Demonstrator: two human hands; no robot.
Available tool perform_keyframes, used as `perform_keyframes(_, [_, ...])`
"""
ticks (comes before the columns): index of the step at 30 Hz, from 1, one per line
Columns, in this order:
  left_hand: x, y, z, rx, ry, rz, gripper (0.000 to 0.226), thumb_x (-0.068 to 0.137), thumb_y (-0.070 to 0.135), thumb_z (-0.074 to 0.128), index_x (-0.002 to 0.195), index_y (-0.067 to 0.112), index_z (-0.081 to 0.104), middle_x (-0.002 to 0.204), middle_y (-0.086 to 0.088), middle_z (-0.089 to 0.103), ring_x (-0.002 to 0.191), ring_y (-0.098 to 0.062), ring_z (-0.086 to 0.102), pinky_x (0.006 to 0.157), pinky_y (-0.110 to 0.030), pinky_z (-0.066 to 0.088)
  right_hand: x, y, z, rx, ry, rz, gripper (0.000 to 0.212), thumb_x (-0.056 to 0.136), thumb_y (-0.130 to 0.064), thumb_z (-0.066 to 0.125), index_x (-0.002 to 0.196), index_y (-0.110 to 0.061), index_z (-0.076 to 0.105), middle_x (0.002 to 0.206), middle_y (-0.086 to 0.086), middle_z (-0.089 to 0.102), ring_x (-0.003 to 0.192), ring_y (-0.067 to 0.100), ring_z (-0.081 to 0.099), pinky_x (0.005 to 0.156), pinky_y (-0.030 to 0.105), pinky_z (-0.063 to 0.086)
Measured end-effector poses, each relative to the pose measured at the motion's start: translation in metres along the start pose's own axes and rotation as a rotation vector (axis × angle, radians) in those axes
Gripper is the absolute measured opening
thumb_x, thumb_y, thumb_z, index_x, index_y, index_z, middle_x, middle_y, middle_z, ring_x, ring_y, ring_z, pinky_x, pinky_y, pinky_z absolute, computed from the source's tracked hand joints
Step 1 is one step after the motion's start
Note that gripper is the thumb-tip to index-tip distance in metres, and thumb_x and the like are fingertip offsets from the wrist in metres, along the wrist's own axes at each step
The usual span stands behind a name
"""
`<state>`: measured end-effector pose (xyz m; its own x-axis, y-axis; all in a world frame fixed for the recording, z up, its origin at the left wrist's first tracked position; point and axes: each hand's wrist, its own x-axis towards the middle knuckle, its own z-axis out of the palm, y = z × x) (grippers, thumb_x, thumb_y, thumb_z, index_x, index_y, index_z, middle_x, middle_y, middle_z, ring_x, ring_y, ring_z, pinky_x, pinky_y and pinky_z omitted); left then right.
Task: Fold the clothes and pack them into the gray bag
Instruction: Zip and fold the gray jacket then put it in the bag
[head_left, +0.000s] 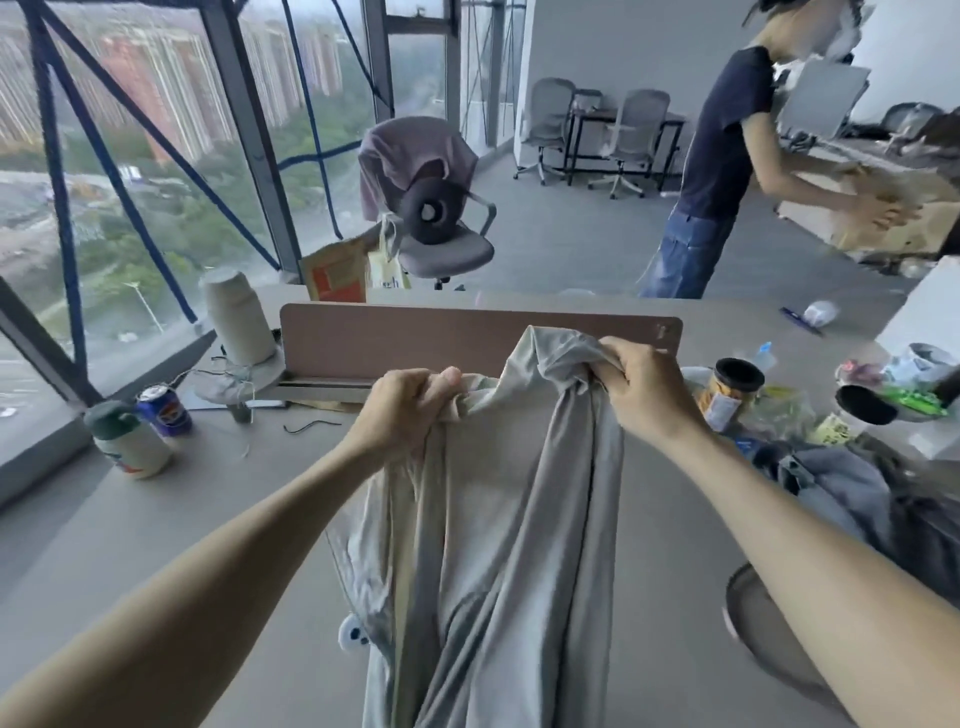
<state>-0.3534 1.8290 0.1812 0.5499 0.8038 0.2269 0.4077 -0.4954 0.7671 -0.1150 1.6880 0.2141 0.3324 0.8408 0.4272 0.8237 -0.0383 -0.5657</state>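
Observation:
A light gray garment (498, 545) hangs in front of me over the desk, bunched at the top and falling past the bottom of the frame. My left hand (410, 410) grips its upper left edge. My right hand (644, 389) grips a bunch of its cloth at the upper right, slightly higher. A dark gray bag (852, 499) lies crumpled on the desk to the right, partly behind my right forearm.
A brown divider panel (415, 338) stands across the desk (182, 519). Cans (163, 410) and a bottle (130, 441) sit at left. A jar (727, 395) and clutter crowd the right. A person (727, 171) stands beyond the desk, near an office chair (431, 208).

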Motion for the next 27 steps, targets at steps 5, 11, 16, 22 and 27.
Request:
perform_keyframes(5, [0.054,0.03,0.014,0.257,-0.292,-0.003,0.04,0.066,0.037,0.092,0.08,0.019,0.059,0.072,0.003,0.058,0.065,-0.007,0.047,0.052,-0.022,0.031,0.053,0.072,-0.033,-0.103,0.087,0.026,0.034,0.098,-0.027,0.057,0.066,-0.025,0.046,0.058,-0.002,0.045,0.062,0.021,0.041,0.06,0.041,0.037])
perform_keyframes(11, [0.139,0.055,0.032,0.687,-0.265,0.095,0.023,0.08,0.03,0.081,0.077,0.015,0.063,0.065,0.0,0.054,0.071,-0.028,0.061,0.061,-0.032,0.037,0.12,0.136,-0.058,-0.093,0.008,0.074,0.028,0.098,-0.016,0.054,0.07,-0.014,0.051,0.062,0.004,0.046,0.072,0.041,0.052,0.058,0.039,0.03])
perform_keyframes(16, [0.173,0.048,0.068,0.681,-0.127,0.045,0.03,0.078,0.032,0.078,0.08,0.014,0.055,0.08,-0.014,0.064,0.077,-0.034,0.062,0.063,-0.039,0.046,0.147,0.19,-0.04,-0.089,-0.039,0.172,0.026,0.095,-0.019,0.051,0.07,-0.012,0.052,0.073,0.015,0.064,0.082,0.039,0.062,0.062,0.038,0.042])
perform_keyframes(22, [0.177,0.012,0.12,0.591,-0.16,-0.093,0.027,0.074,0.028,0.083,0.082,0.015,0.06,0.089,-0.016,0.069,0.085,-0.035,0.062,0.066,-0.036,0.042,0.127,0.246,0.011,-0.065,-0.177,0.244,0.037,0.094,-0.014,0.054,0.059,-0.019,0.045,0.062,0.006,0.057,0.082,0.04,0.063,0.06,0.034,0.026])
perform_keyframes(27, [0.182,-0.027,0.151,0.551,-0.151,-0.238,0.023,0.074,0.021,0.073,0.095,0.015,0.066,0.094,-0.014,0.071,0.091,-0.04,0.063,0.076,-0.043,0.053,0.117,0.276,0.047,0.008,-0.286,0.335,0.019,0.097,-0.021,0.052,0.081,-0.019,0.062,0.093,0.017,0.071,0.096,0.041,0.063,0.067,0.037,0.037])
